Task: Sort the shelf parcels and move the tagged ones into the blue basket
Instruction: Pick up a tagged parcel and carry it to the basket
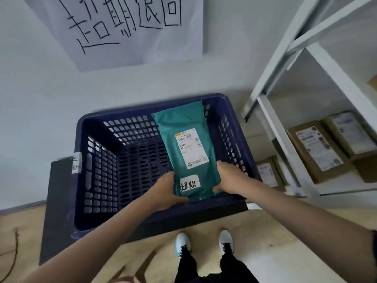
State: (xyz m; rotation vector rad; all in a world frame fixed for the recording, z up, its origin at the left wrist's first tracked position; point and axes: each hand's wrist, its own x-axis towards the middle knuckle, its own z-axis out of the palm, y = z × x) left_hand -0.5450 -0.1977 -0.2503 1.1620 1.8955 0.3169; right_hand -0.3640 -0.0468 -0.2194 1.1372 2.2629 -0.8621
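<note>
Holding a teal parcel (186, 148) by its near end, the left hand (165, 190) and right hand (228, 177) gripped opposite edges, fingers curled round the plastic. It bore a handwritten tag (189, 183) and hung tilted over the blue basket (98, 180), not yet let go. The basket held nothing else that could be seen (so the sorting looked barely begun). Brown boxes (318, 148) waited on the white shelf (285, 144) to the right, their tags unreadable.
</note>
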